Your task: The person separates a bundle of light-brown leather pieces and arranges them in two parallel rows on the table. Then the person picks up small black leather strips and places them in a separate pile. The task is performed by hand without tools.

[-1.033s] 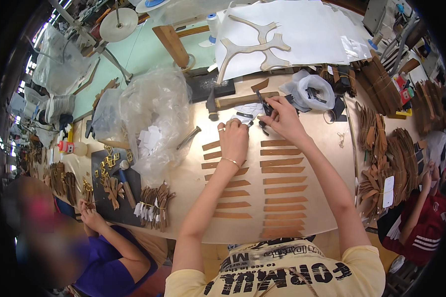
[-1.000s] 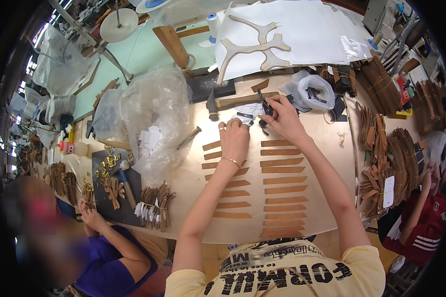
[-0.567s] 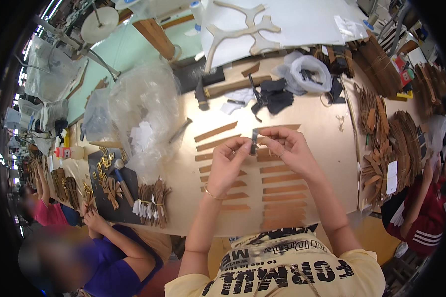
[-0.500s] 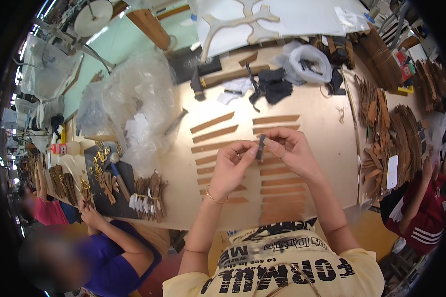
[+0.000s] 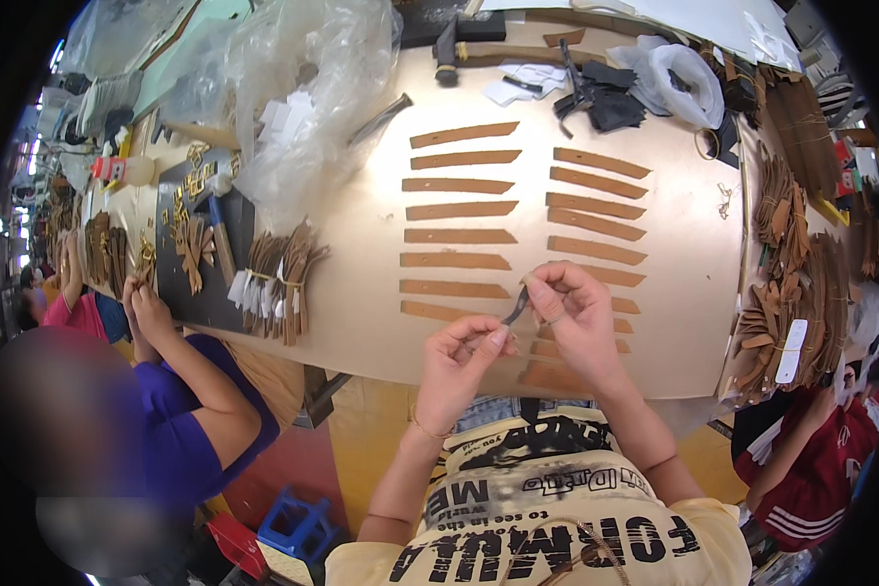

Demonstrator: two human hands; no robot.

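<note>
My left hand [image 5: 456, 359] pinches the lower end of a small dark strip [image 5: 518, 306], which bends slightly. The strip's upper end is between the thumb and fingers of my right hand [image 5: 574, 311]. Both hands are held over the near part of the table. Beyond them lie two columns of flat brown strips: a left column with a brown strip [image 5: 459, 210] in its middle and a right column with a brown strip [image 5: 596, 249] just past my right hand. My hands and forearms hide part of the nearest strips.
Across the table are a hammer [image 5: 446, 54], black scraps [image 5: 610, 98], and a white roll [image 5: 689, 83]. Plastic bags [image 5: 303, 127] and tied brown bundles [image 5: 288, 278] lie left, more bundles [image 5: 820, 303] right. Co-workers sit on both sides, one in a purple shirt [image 5: 190, 410].
The view has shifted, showing more of the near side. The dark strip, earlier compact between my fingertips, now shows longer and curved, with my hands set diagonally apart.
</note>
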